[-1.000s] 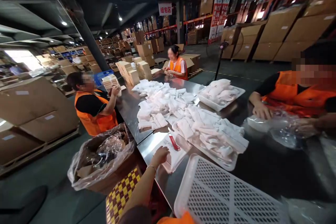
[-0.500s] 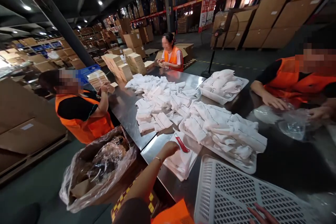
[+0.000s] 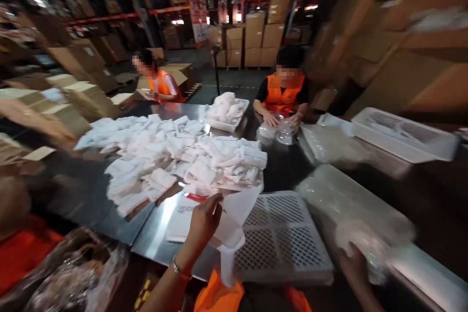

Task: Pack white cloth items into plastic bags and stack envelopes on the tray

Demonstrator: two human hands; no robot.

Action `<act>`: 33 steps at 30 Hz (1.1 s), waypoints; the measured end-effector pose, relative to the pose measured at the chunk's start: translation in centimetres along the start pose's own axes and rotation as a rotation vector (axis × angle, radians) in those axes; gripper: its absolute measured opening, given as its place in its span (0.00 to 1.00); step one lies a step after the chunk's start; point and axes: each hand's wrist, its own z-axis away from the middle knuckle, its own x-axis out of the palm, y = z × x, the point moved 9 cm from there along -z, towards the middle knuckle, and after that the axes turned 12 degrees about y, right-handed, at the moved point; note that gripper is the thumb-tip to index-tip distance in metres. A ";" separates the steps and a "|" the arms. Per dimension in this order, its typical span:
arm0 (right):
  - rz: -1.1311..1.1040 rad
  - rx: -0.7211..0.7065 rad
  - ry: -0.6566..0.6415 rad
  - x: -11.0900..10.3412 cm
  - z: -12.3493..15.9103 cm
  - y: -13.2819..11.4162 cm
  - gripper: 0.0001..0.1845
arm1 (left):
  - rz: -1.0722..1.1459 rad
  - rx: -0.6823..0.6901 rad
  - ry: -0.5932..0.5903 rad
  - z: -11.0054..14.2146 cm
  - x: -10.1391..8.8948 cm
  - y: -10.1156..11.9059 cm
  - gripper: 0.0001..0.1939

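My left hand (image 3: 204,222) is closed on a white plastic bag (image 3: 234,219), lifting it off a small stack of bags (image 3: 181,222) at the near edge of the metal table (image 3: 161,214). A red item (image 3: 196,198) lies on that stack. My right hand (image 3: 353,265) reaches to the right and rests on a blurred pile of clear plastic bags (image 3: 351,204); its fingers are smeared by motion. Between my hands lies an empty white perforated tray (image 3: 281,239). Beyond it a large heap of folded white packets (image 3: 175,151) covers the table.
Three people in orange vests work around the table: one opposite (image 3: 283,92), one at the far left corner (image 3: 157,83), one close at my left (image 3: 25,248). A white tray (image 3: 405,134) sits far right, another filled tray (image 3: 226,112) at the back. A bag-lined box (image 3: 69,278) stands lower left. Cardboard boxes fill the shelves.
My view has swung to the right. My left hand has picked a white bag up from the stack. My right hand has come into view and reached the clear bags on the right.
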 end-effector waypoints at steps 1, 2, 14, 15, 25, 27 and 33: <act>0.012 -0.012 -0.006 -0.1 -0.1 1.4 0.37 | 0.021 0.047 0.020 0.9 1.6 1.7 0.15; 0.022 -0.036 -0.009 -0.2 -0.3 2.6 0.35 | 0.034 0.095 0.001 2.0 3.6 3.4 0.14; 0.022 -0.432 -0.161 -1.2 -7.2 3.9 0.18 | -0.187 0.276 -0.500 12.0 18.6 8.4 0.31; 0.014 -0.442 -0.166 -1.1 -7.1 3.9 0.17 | -0.215 0.293 -0.489 12.1 18.2 8.2 0.32; -0.088 -0.484 -0.161 -0.6 -3.2 3.3 0.15 | -0.252 0.300 -0.686 11.7 15.1 8.8 0.11; -0.052 -0.480 -0.103 -0.9 -2.2 3.3 0.18 | -0.228 0.349 -0.687 12.0 15.3 9.5 0.10; 0.254 -0.516 0.001 -0.6 -0.6 3.3 0.24 | -0.191 0.245 -0.540 12.6 16.3 9.5 0.13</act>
